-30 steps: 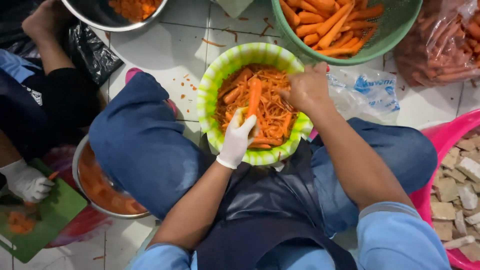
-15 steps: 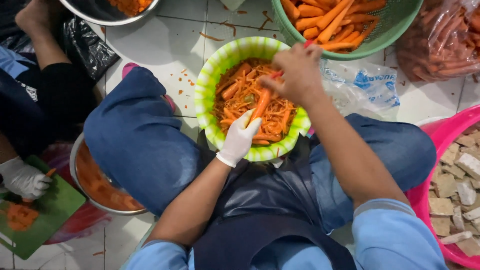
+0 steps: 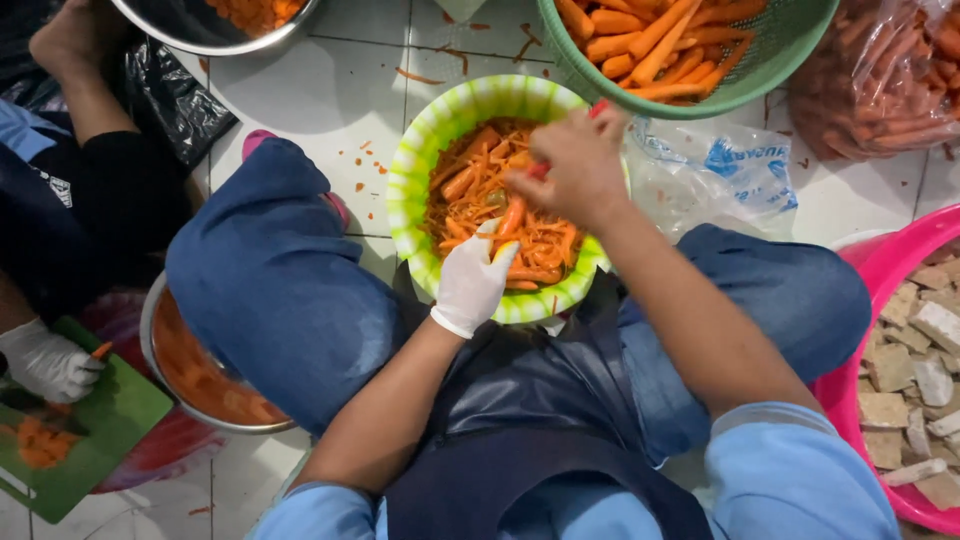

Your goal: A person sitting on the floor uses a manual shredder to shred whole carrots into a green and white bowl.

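Note:
My left hand (image 3: 472,280), in a white glove, holds the lower end of an orange carrot (image 3: 512,215) upright over a green and yellow striped bowl (image 3: 410,190) full of carrot peelings. My bare right hand (image 3: 570,165) is closed on a red-handled peeler (image 3: 597,108) at the carrot's top end. The bowl rests on the tiled floor between my crossed legs in blue trousers. Just beyond it a green basket (image 3: 790,50) holds peeled carrots.
A pink tub (image 3: 880,270) of pale chunks stands at the right, with a bag of carrots (image 3: 880,90) behind it. A clear plastic bag (image 3: 710,170) lies by the bowl. At the left are a metal bowl (image 3: 165,370) and a co-worker's gloved hand (image 3: 45,360) on a green cutting board (image 3: 100,430).
My right hand has moved from the bowl's right rim up and then left over the carrot. My left hand has stayed at the near rim, the carrot sitting lower in it.

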